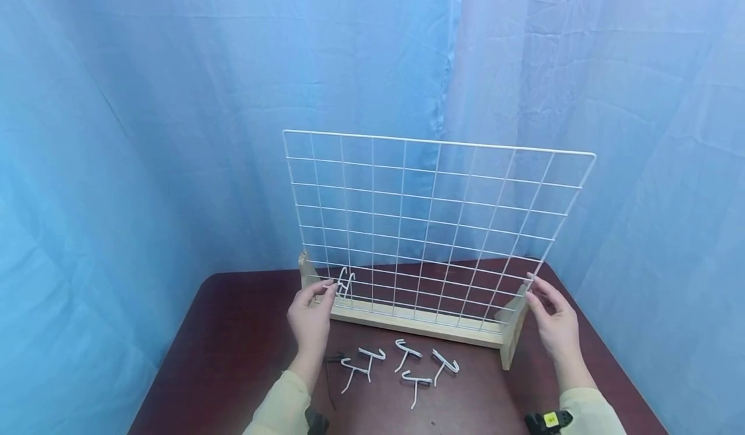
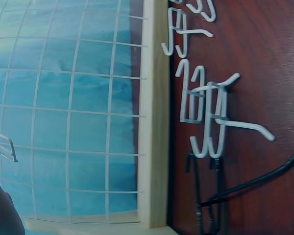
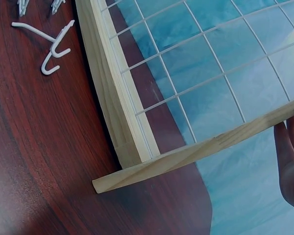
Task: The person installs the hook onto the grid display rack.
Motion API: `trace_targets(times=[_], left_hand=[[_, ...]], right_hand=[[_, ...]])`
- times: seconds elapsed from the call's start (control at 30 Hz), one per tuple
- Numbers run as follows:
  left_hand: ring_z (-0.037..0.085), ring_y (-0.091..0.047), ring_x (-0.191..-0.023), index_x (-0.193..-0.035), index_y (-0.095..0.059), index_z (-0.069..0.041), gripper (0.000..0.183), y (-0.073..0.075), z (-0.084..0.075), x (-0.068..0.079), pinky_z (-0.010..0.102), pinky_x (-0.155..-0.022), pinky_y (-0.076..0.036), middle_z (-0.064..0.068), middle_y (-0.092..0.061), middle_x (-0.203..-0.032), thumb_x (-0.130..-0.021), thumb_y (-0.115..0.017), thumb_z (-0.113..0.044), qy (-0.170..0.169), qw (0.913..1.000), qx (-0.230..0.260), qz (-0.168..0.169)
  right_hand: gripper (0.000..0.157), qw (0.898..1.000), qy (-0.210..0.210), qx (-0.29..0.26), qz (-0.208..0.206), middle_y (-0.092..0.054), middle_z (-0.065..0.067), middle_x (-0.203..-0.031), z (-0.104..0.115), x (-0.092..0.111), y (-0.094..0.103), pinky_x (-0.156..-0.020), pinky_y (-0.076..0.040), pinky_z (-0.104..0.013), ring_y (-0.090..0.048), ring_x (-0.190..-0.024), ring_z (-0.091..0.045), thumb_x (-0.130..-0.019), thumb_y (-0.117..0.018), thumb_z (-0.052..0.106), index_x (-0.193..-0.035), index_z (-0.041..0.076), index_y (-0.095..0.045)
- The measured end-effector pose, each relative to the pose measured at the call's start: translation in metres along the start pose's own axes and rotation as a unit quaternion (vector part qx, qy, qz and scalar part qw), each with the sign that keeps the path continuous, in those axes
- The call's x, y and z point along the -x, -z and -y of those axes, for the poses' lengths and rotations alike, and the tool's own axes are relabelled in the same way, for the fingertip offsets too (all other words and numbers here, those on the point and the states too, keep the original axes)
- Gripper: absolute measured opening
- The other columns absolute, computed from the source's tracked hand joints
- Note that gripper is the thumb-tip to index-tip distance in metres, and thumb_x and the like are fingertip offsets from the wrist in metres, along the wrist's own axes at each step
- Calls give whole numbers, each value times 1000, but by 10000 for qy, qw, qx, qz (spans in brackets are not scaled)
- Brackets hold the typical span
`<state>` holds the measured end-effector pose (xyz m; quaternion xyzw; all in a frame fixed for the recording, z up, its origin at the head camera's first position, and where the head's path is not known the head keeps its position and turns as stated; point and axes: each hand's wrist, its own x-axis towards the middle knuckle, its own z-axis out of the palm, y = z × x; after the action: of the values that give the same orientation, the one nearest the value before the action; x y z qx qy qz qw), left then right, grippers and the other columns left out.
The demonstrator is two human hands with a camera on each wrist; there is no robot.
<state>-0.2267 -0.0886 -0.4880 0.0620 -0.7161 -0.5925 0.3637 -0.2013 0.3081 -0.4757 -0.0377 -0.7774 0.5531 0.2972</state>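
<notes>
A white wire grid panel (image 1: pixel 416 215) stands upright in a wooden stand (image 1: pixel 407 319) on the table. My left hand (image 1: pixel 310 315) pinches a white wire hook (image 1: pixel 346 281) by its prong, at the panel's lower left corner. Only a dark edge of that hand (image 2: pixel 1 210) shows in the left wrist view, with part of the hook (image 2: pixel 4 147) above it. On the other side, my right hand (image 1: pixel 554 315) grips the panel's right edge at the top of the stand's side piece (image 1: pixel 513 325). Its fingers (image 3: pixel 284 147) touch that wood in the right wrist view.
Several white hooks (image 1: pixel 409 351) lie on the dark red table (image 1: pixel 244 331) in front of the stand. A black hook (image 2: pixel 206 196) lies at their left end. Blue curtains (image 1: pixel 233 99) hang behind the table and along both sides.
</notes>
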Motion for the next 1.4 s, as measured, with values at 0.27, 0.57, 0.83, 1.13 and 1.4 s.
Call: trace_targets(times=[0.27,0.57,0.83,1.13,1.4], left_hand=[[20,-66,-96,-90,-78,-6,11,-5,-18,-17,33,-90,-49,5,-75,-92,-80,-82,-9,9,9998,192,-45],[24,-65,-86,-88,-78,-4,11,-13,-36,-32,30,-80,-49,8,-74,-87,-79,-82,-7,-106,9987,395,-302],[24,-67,-95,-87,-77,-3,10,-18,-49,-48,31,-88,-50,9,-75,-89,-80,-82,-8,-290,9969,593,-431],[23,-67,-92,-86,-78,-3,10,-19,-64,-66,28,-85,-48,10,-74,-87,-78,-83,-7,-370,9938,821,-659],[22,-66,-91,-89,-78,-4,11,-23,-70,-75,30,-85,-49,10,-73,-85,-80,-83,-8,-276,9933,810,-779]], right_hand=[[34,9999,104,-17,18,-66,13,-112,-2,0,1,-80,-45,-8,-58,-94,0,-93,-62,-6,-127,-7,-60],[33,9999,127,37,-77,-65,14,-109,-2,2,-1,-80,-45,-8,-57,-94,1,-94,-62,-5,-127,-7,-60],[34,9999,-91,101,-72,-60,23,-105,-3,2,-1,-78,-44,-6,-55,-93,2,-95,-62,-2,-129,-5,-60],[34,9998,-143,136,-50,-60,23,-107,-1,3,-2,-78,-44,-6,-55,-94,2,-96,-61,0,-130,-3,-59],[34,9998,-166,107,-16,-65,14,-113,2,5,-1,-79,-44,-6,-56,-95,1,-96,-61,0,-130,-3,-60]])
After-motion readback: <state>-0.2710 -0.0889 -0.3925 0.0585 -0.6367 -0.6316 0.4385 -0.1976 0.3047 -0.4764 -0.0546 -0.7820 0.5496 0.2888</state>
